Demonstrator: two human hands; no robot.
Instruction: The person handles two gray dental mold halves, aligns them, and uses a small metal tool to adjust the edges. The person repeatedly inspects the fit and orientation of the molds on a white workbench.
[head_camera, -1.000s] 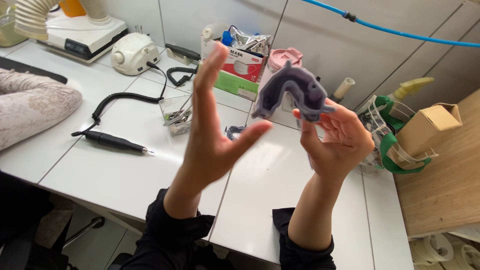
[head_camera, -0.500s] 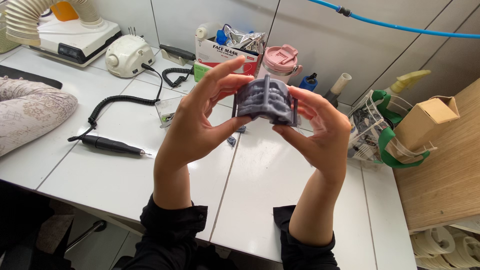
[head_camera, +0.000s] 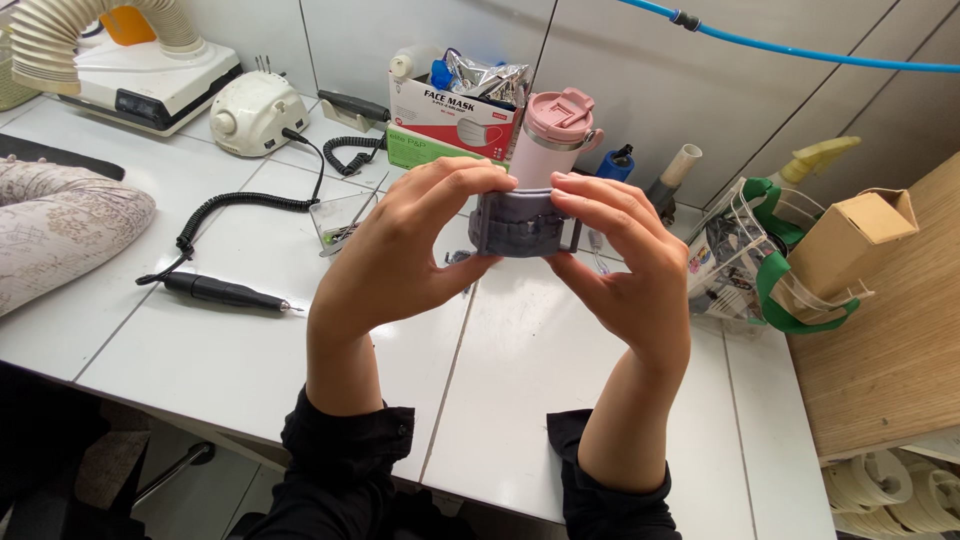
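Just in front of the pink tumbler (head_camera: 556, 135), both hands are gripping the grey dental model (head_camera: 522, 222), left hand (head_camera: 400, 255) and right hand (head_camera: 625, 265) pinching opposite ends, best kept level above the surface (head_camera: 250, 350).

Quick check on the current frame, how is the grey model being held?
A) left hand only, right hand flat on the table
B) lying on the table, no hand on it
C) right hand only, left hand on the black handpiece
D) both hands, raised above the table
D: the left hand and the right hand grip the grey model from either side, clear of the white table; the black handpiece lies untouched.
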